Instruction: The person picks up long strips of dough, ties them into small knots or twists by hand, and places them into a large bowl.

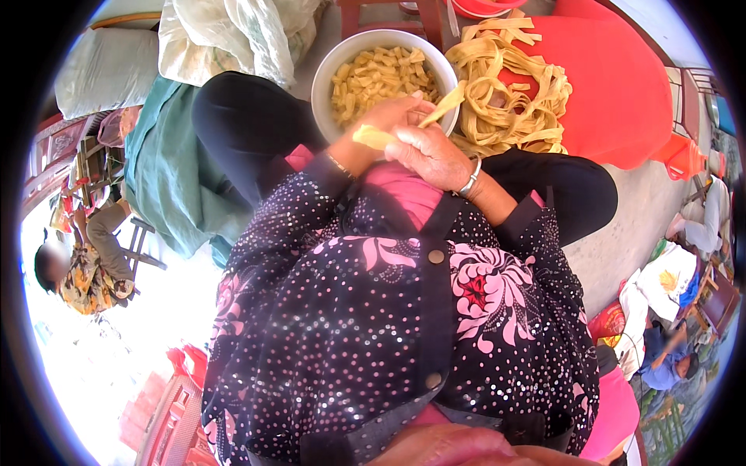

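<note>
Both of my hands meet over the near rim of a white bowl (319, 93), which is filled with short, folded yellow pieces (381, 78). My left hand (388, 115) is closed, its fingers partly hidden behind my right hand. My right hand (429, 158) is closed too, thumb toward the left. Between them they grip a flat yellow strip (447, 102); one end sticks out to the upper right. A wider yellow end (374, 137) shows at the left, beside my right thumb. Just right of the bowl lies a tangled heap of long yellow strips (509, 89).
A red cloth or bag (614, 85) spreads under and beside the heap. A white plastic bag (225, 39) and green cloth (167, 155) lie at the left. Red stool legs (388, 15) stand behind the bowl. Other people sit at far left (89, 256) and far right (664, 361).
</note>
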Demonstrator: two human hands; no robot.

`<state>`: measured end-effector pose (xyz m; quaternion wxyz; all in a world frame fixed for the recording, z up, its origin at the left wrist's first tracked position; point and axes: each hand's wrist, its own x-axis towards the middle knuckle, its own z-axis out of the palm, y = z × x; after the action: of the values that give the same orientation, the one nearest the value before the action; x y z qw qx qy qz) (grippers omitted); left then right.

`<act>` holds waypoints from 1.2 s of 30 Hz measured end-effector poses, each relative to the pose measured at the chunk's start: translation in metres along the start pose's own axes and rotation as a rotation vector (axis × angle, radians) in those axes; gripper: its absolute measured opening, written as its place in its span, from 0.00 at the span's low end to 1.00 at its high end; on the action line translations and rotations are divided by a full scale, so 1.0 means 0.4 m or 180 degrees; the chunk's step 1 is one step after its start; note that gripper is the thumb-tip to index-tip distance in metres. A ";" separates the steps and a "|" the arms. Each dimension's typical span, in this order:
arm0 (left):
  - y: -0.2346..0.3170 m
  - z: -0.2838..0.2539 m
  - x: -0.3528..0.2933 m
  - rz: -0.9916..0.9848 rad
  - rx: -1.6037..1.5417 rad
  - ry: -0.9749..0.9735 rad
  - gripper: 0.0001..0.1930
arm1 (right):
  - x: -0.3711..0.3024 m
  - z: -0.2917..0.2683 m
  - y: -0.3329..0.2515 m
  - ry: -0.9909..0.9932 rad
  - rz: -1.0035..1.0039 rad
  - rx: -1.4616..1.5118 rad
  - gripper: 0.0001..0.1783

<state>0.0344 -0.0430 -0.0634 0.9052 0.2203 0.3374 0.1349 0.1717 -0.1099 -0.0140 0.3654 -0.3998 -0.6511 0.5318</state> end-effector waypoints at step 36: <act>0.069 0.112 -0.129 0.3634 0.4699 0.1092 0.04 | 0.035 -0.046 0.044 0.1176 0.0911 0.0483 0.20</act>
<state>0.0236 -0.0529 0.0089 0.2727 0.8458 0.3072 0.3403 0.1849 -0.0879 -0.0277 0.4281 -0.5499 -0.4681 0.5433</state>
